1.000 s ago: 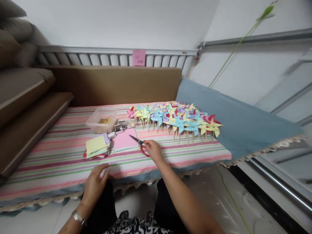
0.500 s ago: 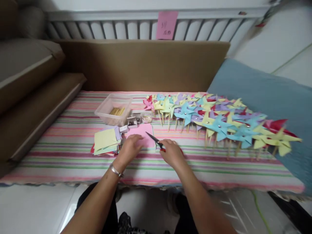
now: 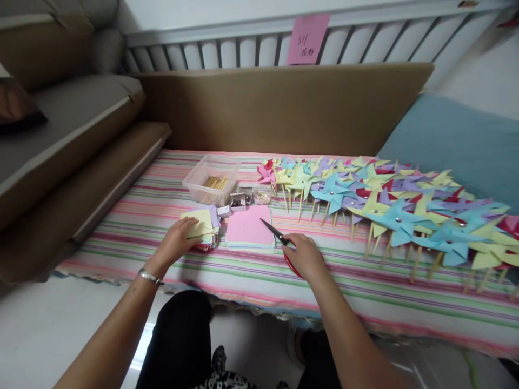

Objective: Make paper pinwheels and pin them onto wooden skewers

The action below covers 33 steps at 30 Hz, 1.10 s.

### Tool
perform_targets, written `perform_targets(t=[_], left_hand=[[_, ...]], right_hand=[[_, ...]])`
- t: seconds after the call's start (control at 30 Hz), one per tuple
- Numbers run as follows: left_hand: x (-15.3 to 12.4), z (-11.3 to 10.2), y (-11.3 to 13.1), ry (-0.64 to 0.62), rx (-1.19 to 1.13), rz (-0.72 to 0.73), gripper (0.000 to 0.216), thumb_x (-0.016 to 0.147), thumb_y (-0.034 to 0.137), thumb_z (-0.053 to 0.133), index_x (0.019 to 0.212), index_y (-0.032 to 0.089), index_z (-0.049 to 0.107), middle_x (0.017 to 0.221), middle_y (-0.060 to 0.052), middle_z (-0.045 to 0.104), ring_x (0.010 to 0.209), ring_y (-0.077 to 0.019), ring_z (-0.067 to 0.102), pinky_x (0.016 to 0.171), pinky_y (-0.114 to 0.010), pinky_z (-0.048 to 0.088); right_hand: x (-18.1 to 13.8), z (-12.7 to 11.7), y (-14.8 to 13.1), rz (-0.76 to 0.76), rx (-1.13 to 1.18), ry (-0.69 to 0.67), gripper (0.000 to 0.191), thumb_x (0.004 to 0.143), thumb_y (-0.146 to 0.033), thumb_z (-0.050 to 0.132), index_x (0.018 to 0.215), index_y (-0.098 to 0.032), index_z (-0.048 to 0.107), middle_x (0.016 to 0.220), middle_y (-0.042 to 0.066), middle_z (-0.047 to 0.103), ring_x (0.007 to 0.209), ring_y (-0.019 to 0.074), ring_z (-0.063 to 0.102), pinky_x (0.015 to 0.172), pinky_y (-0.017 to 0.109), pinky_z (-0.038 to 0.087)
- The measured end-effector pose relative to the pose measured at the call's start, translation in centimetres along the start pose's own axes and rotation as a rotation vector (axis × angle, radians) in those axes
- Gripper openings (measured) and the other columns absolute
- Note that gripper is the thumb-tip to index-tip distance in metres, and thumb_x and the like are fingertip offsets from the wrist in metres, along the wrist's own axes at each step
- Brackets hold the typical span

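Observation:
My right hand [image 3: 304,255] is closed around a pair of scissors [image 3: 287,243] with red handles and dark blades, partly open handles showing below the fingers. The blades point up and left over a pink paper sheet [image 3: 250,224], which lies on other pale sheets. Over on the left, my left hand [image 3: 179,236] rests on a stack of coloured paper squares [image 3: 207,229] topped with yellow. Its fingers lie spread across the top sheet, with the thumb apart near the front edge. Whether it pinches a sheet I cannot make out.
Behind the paper stand a clear plastic box [image 3: 194,186] of wooden sticks, small open boxes of fasteners [image 3: 238,202] and a round clear tub [image 3: 263,195]. Many paper pinwheels [image 3: 399,219] on sticks fill the right side. A brown board [image 3: 279,111] closes the back; cushions [image 3: 101,178] rise at left.
My left hand has moved left from the pink sheet onto the coloured stack. My right hand still holds the scissors beside the pink sheet. The view has shifted left.

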<state>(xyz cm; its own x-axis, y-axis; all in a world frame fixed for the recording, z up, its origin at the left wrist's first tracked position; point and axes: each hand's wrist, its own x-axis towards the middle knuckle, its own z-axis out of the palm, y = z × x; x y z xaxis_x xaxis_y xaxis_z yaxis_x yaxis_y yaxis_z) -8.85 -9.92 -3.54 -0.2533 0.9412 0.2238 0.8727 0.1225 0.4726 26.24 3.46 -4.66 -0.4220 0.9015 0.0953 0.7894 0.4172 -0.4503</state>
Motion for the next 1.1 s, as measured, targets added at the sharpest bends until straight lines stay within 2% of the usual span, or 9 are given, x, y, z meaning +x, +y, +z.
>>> perform_targets(t=[0.17, 0.43, 0.6, 0.73, 0.93, 1.1], left_hand=[[0.4, -0.2, 0.0, 0.003, -0.059, -0.08, 0.046, 0.069, 0.035, 0.066, 0.111, 0.017, 0.063, 0.118, -0.014, 0.065, 0.11, -0.0306, 0.058, 0.099, -0.044, 0.041], [0.1, -0.5, -0.7, 0.003, -0.132, -0.146, 0.044, 0.07, 0.04, 0.063, 0.107, 0.015, 0.065, 0.105, -0.012, 0.069, 0.097, -0.0281, 0.063, 0.085, -0.038, 0.048], [0.0, -0.8, -0.5, -0.015, -0.166, -0.136, 0.05, 0.062, 0.038, 0.07, 0.107, 0.016, 0.066, 0.106, -0.011, 0.069, 0.098, -0.0282, 0.062, 0.087, -0.038, 0.047], [0.0, -0.9, -0.9, -0.012, -0.193, -0.138, 0.047, 0.064, 0.04, 0.068, 0.105, 0.017, 0.067, 0.107, -0.01, 0.069, 0.1, -0.0278, 0.061, 0.09, -0.038, 0.045], [0.2, -0.7, -1.7, -0.024, -0.257, -0.189, 0.051, 0.062, 0.044, 0.07, 0.103, 0.015, 0.068, 0.099, -0.009, 0.07, 0.094, -0.0263, 0.063, 0.083, -0.037, 0.048], [0.5, -0.8, -1.6, -0.001, -0.306, -0.224, 0.052, 0.059, 0.047, 0.071, 0.098, 0.013, 0.069, 0.1, -0.012, 0.07, 0.09, -0.0252, 0.063, 0.083, -0.037, 0.047]], right_hand=[[-0.1, 0.5, 0.3, -0.006, 0.016, 0.05, 0.025, 0.078, -0.019, 0.059, 0.1, -0.019, 0.069, 0.104, 0.01, 0.07, 0.099, 0.0254, 0.06, 0.091, 0.037, 0.042], [-0.5, 0.6, 0.9, -0.026, 0.038, 0.06, 0.024, 0.078, -0.02, 0.058, 0.098, -0.018, 0.069, 0.104, 0.009, 0.07, 0.1, 0.0245, 0.06, 0.092, 0.037, 0.043], [-0.6, 0.7, 1.4, -0.036, 0.059, 0.07, 0.024, 0.077, -0.019, 0.057, 0.098, -0.019, 0.07, 0.103, 0.008, 0.07, 0.1, 0.023, 0.061, 0.092, 0.035, 0.043], [-0.6, 0.7, 1.5, -0.029, 0.076, 0.068, 0.024, 0.077, -0.019, 0.057, 0.098, -0.018, 0.07, 0.103, 0.009, 0.069, 0.098, 0.0236, 0.061, 0.091, 0.036, 0.043], [-0.7, 0.2, 1.3, -0.005, 0.102, 0.051, 0.025, 0.077, -0.018, 0.057, 0.099, -0.016, 0.07, 0.105, 0.01, 0.069, 0.1, 0.0241, 0.061, 0.091, 0.035, 0.044], [-0.8, -0.2, 1.1, 0.012, 0.12, 0.044, 0.026, 0.077, -0.017, 0.057, 0.099, -0.017, 0.07, 0.106, 0.01, 0.069, 0.1, 0.0236, 0.062, 0.092, 0.034, 0.044]])
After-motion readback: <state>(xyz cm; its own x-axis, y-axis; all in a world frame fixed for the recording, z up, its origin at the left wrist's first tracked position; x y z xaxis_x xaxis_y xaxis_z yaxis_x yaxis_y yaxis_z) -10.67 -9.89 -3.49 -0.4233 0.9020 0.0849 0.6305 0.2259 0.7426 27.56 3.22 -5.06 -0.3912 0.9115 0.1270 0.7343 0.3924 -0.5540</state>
